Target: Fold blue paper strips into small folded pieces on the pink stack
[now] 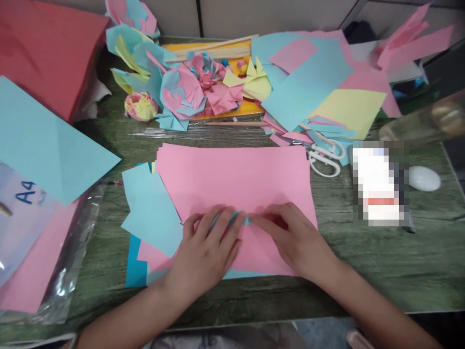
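Pink paper sheets point(232, 174) lie stacked in the middle of the table. On them is a small blue paper piece point(247, 219), mostly covered by fingers. My left hand point(209, 247) lies over it with its fingers spread, pressing down. My right hand point(296, 237) touches or nearly touches the right end of the blue piece with its index fingertip; its thumb is partly hidden below the other fingers, and nothing is visibly gripped. Cut light blue paper point(150, 208) rests at the left edge of the pink stack.
Folded paper flowers point(185, 92) and thin wires point(203, 133) lie behind the stack. White-handled scissors point(323, 162), a blurred phone point(379, 184) and a white oval object point(424, 178) are at right. A plastic bag point(82, 242) with paper lies at left.
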